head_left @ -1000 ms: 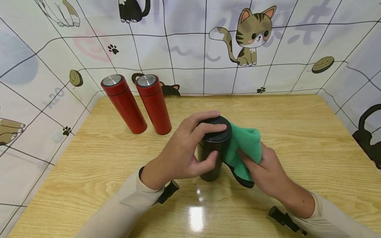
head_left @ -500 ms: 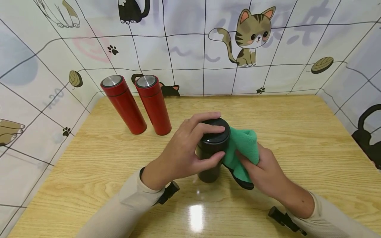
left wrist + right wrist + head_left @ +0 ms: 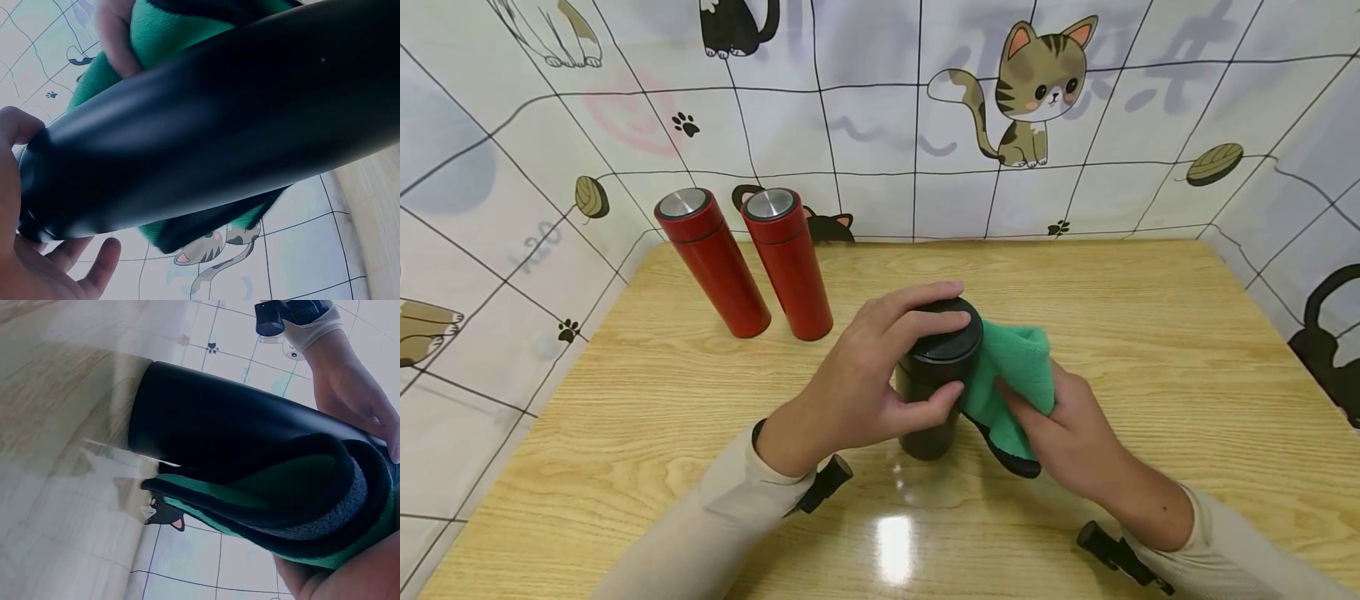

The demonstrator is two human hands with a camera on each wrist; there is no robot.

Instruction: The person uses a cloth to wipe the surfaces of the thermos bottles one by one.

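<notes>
A black thermos bottle stands upright near the middle of the wooden table. My left hand grips it around the top, thumb on the near side and fingers over the lid. In the left wrist view the dark bottle body fills most of the picture. My right hand holds a folded green cloth with dark edging against the bottle's right side. From the right wrist, the folded cloth lies along the bottle, whose base is at the table.
Two red thermos bottles with silver tops, a left one and a right one, stand at the back left of the table. A cat-print sheet encloses the back and sides.
The cloth and right hand have shifted slightly down and left along the bottle. My left thumb lies a little farther right across the bottle. The red bottles stay put.
</notes>
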